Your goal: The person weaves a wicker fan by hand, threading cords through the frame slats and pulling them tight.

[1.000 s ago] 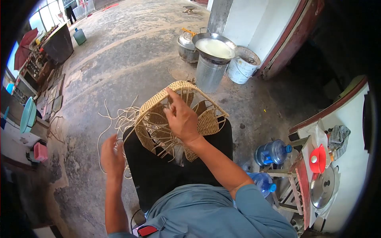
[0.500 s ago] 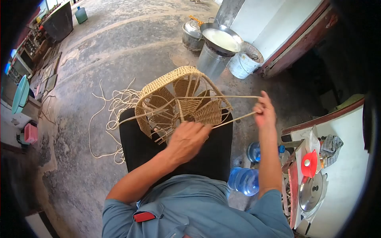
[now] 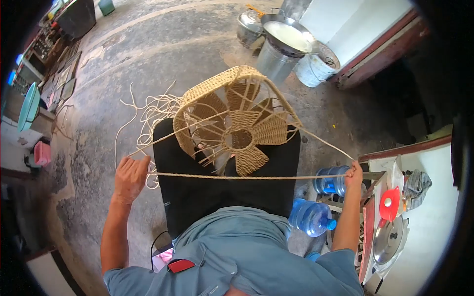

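Note:
A woven basket (image 3: 242,119) with petal-shaped panels round a ring rests tilted on my knees, in black trousers. My left hand (image 3: 131,177), at the left of my lap, is closed on a tan cord (image 3: 247,176). The same cord runs straight across my thighs to my right hand (image 3: 353,173), which pinches it at the right. From each hand a strand also slants up to the basket, one across its left side and one to its right rim. Loose cord (image 3: 153,111) lies coiled on the floor left of the basket.
A wok (image 3: 287,37) of pale liquid sits on a metal cylinder (image 3: 276,60), between a lidded pot (image 3: 250,27) and a white bucket (image 3: 315,69). Blue water bottles (image 3: 311,217) stand at my right, beside a small table with a red item (image 3: 390,203) and a pan lid (image 3: 387,239).
My left hand has moved left from the basket, drawing cord with it. My right hand has shifted slightly right and down. The cord is now stretched wide between both hands.

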Demonstrator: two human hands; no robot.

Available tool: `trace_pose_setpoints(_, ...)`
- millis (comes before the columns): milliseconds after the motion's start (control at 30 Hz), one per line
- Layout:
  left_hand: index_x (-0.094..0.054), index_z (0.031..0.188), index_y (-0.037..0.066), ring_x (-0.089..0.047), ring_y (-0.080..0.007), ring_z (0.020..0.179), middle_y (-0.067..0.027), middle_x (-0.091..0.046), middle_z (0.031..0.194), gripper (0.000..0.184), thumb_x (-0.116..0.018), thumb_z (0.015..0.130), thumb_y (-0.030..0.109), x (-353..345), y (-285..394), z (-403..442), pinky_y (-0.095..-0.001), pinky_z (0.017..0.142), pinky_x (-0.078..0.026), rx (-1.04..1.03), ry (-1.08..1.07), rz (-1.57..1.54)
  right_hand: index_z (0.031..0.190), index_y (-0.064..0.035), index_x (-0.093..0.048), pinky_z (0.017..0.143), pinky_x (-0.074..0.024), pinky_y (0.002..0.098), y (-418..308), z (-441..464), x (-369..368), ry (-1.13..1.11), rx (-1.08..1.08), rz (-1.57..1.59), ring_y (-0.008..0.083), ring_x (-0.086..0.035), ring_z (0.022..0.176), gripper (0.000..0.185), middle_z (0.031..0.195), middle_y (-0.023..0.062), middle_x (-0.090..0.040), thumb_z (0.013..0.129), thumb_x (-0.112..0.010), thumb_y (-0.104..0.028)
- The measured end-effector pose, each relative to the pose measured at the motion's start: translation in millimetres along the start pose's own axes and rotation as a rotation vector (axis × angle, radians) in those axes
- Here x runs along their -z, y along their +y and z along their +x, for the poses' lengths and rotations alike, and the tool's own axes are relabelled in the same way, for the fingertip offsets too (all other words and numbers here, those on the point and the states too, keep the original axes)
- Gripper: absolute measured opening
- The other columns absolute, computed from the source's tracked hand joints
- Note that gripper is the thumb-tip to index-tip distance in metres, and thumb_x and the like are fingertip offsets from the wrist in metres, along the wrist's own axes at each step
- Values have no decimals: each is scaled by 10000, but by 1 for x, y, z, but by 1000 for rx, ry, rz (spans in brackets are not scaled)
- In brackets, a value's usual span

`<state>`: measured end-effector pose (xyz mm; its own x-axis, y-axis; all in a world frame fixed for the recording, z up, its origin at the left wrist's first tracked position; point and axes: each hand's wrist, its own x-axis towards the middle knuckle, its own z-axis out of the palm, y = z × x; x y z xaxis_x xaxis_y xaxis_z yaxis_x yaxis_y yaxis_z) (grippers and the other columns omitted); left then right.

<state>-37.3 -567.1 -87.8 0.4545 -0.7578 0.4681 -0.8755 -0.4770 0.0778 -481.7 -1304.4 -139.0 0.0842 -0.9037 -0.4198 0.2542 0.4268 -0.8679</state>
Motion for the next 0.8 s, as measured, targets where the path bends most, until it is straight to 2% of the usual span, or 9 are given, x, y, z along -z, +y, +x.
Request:
trace_pose_setpoints(233, -690, 1191, 40, -584, -262, 717, -72, -582, 790, 248, -755, 952, 49, 36, -13, -21, -411, 741, -481, -9, -62, 54, 1029, -108, -634, 385, -256, 254, 26, -3, 2, 59, -100, 59, 92, -326, 434, 143, 670, -45, -443, 932, -723, -52)
trace_pose_setpoints(333, -686, 1190, 36, -583, -273, 724, -82, -586, 798, 238, -757, 965, 68, 29, -14, -22, -422, 755, -482, -34, -60, 51, 1114, -50, -723, 474, -326, 286, 40, 25, 15, 436, 74, 48, 78, -397, 550, 201, 770, -56, -529, 942, -770, -143)
trace_pose_setpoints(433, -682, 1162, 37, -590, -295, 741, -93, -600, 812, 202, -751, 978, 85, 26, -21, -27, -440, 776, -487, -11, -20, 50, 1114, -57, -749, 607, -419, 330, 34, 29, 37, 559, 109, -18, 133, -489, 665, 222, 772, -46, -567, 974, -759, -230)
trace_pose_setpoints(533, -682, 1132, 37, -611, -323, 775, -107, -624, 834, 151, -725, 1001, 100, 29, -31, -37, -461, 797, -495, 43, -57, 73, 1117, -140, -769, 452, -276, 301, 41, -62, -9, -2, 193, -483, 89, -369, 545, 188, 702, -79, -423, 1011, -745, -294)
trace_pose_setpoints(567, -682, 1123, 37, -619, -331, 786, -113, -632, 841, 134, -712, 1011, 103, 29, -42, -43, -466, 801, -496, 60, -46, 86, 1121, -129, -780, 486, -353, 319, 45, -81, -24, -204, 261, -781, 127, -445, 553, 210, 721, -40, -500, 1024, -731, -309)
trace_pose_setpoints(633, -690, 1127, 37, -669, -367, 866, -133, -690, 918, 117, -667, 1049, 121, 33, -70, -62, -498, 853, -516, 135, -102, 151, 1142, -88, -800, 692, -501, 384, 44, -145, -75, -521, 289, -1269, 244, -626, 750, 276, 864, 60, -671, 1050, -702, -329)
trace_pose_setpoints(667, -692, 1138, 40, -678, -372, 893, -137, -703, 949, 124, -661, 1058, 129, 39, -85, -70, -504, 876, -521, 134, -81, 189, 1159, -57, -809, 865, -573, 431, 39, -194, -111, -627, 253, -1460, 324, -730, 940, 318, 988, 121, -764, 1064, -688, -335)
trace_pose_setpoints(733, -696, 1160, 44, -696, -382, 947, -146, -731, 1012, 140, -647, 1077, 146, 52, -111, -80, -515, 922, -530, 134, -32, 264, 1196, -58, -792, 950, -573, 460, 47, -252, -153, -634, 934, -1834, 377, -723, 1066, 311, 1145, 179, -765, 1046, -717, -319)
trace_pose_setpoints(800, -698, 1192, 47, -700, -391, 1011, -151, -743, 1074, 171, -621, 1098, 166, 71, -132, -82, -533, 959, -527, 177, -88, 320, 1227, -62, -767, 995, -563, 472, 58, -283, -199, -752, 1249, -1350, 379, -704, 1126, 319, 1204, 155, -752, 993, -781, -279)
